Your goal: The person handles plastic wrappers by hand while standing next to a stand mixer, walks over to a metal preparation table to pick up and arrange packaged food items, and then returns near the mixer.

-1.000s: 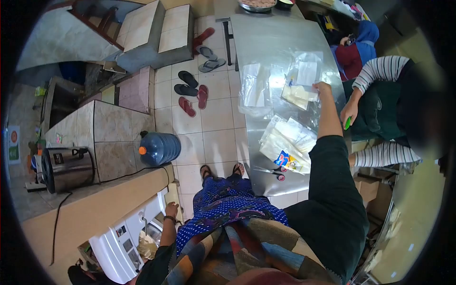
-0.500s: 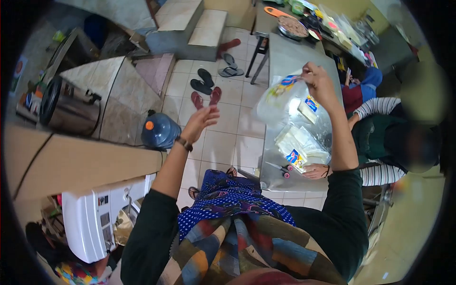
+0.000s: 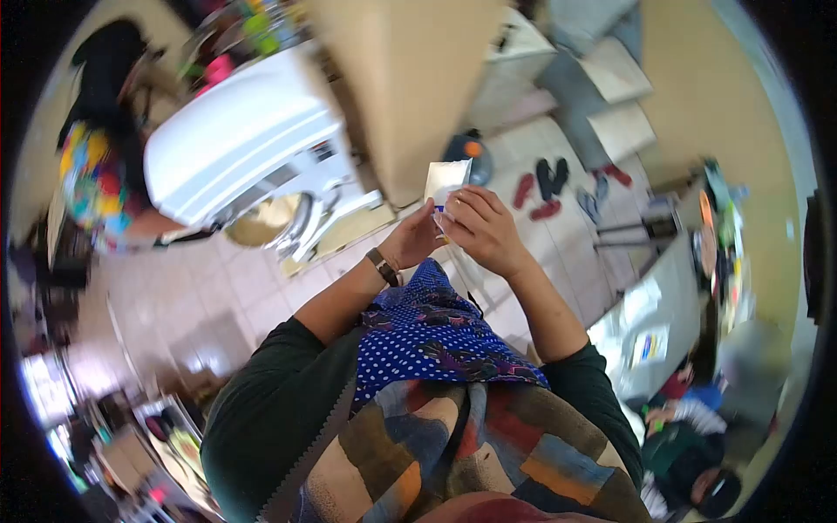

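Observation:
In front of my waist, both hands hold a whitish plastic packet [image 3: 447, 179] with a bit of blue print near the fingers. My left hand [image 3: 411, 239], with a watch at the wrist, is closed on its lower left side. From the right, my right hand [image 3: 484, 228] pinches it with the fingers bent over its lower part. The packet's upper end sticks up above the fingers, while the lower part is mostly hidden.
A large white mixer [image 3: 240, 131] with a bowl stands to the left. Beyond my hands are a cardboard-coloured panel [image 3: 405, 87] and a blue water jug [image 3: 475, 166]. At right, a metal table [image 3: 671, 288] carries packets; another person [image 3: 684, 453] is beside it.
My view has swung left, away from the metal table. The packet, earlier raised in my right hand alone, is now low in both hands. My left hand has closed on it.

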